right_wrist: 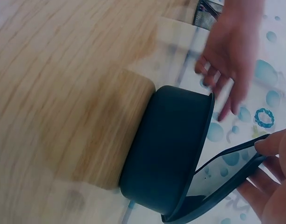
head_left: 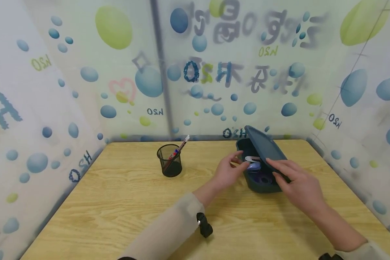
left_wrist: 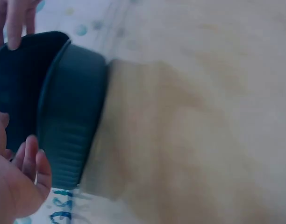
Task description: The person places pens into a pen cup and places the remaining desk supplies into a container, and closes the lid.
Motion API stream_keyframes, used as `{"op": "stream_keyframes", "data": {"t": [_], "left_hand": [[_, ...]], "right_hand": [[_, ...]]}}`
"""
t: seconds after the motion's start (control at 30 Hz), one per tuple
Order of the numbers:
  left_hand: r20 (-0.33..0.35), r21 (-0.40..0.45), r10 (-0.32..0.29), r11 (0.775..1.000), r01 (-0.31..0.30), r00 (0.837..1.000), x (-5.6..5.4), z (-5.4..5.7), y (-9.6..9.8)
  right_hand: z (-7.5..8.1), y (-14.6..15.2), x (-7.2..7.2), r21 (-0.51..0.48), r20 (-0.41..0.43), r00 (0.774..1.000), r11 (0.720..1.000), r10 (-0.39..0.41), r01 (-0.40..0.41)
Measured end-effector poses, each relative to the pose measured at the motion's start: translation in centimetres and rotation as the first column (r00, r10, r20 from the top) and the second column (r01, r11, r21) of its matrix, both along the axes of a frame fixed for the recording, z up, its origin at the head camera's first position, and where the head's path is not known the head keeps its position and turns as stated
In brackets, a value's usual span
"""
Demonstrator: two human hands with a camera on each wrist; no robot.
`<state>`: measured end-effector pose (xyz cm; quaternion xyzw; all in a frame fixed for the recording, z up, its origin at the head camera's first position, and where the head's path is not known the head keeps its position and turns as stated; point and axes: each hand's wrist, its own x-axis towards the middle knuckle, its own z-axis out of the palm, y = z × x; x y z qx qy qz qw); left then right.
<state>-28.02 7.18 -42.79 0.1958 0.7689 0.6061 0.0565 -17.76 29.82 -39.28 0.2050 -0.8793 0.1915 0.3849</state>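
Observation:
A dark blue-green case (head_left: 263, 187) stands on the right of the table with its lid (head_left: 268, 142) tilted partly up. My right hand (head_left: 302, 184) grips the lid's edge between thumb and fingers, as the right wrist view also shows. My left hand (head_left: 228, 171) is at the case's left side, fingertips over the opening, loosely bent with nothing visible between them. Inside lie a pale, elongated item (head_left: 252, 158), a light purple-blue item (head_left: 254, 166) and a dark round item (head_left: 264, 179); their kinds are unclear. The lid and right hand hide part of the interior.
Left of the case, a black mesh pen cup (head_left: 170, 169) holds pens (head_left: 183, 143). The wooden table (head_left: 133, 209) meets printed curtain-like walls (head_left: 195, 108) at the back and both sides. A black strap with a small device (head_left: 204, 225) is at the left sleeve.

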Motion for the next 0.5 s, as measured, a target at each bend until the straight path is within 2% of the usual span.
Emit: {"op": "stream_keyframes", "data": {"t": [0.13, 0.23, 0.5], "left_hand": [[-0.035, 0.060, -0.037, 0.997, 0.039, 0.999, -1.0, 1.4, 0.6], [-0.042, 0.087, -0.067, 0.994, 0.070, 0.997, -1.4, 1.9, 1.0], [-0.080, 0.070, -0.066, 0.995, 0.072, 0.995, -1.7, 2.0, 1.6]], "right_hand": [[-0.4, -0.4, -0.1, 0.042, -0.002, 1.000, 0.999, 0.008, -0.008], [-0.7, -0.6, -0.1, 0.072, 0.009, 1.000, 0.997, 0.011, -0.012], [-1.2, -0.9, -0.3, 0.105, -0.002, 0.999, 0.994, 0.038, -0.037]]}}
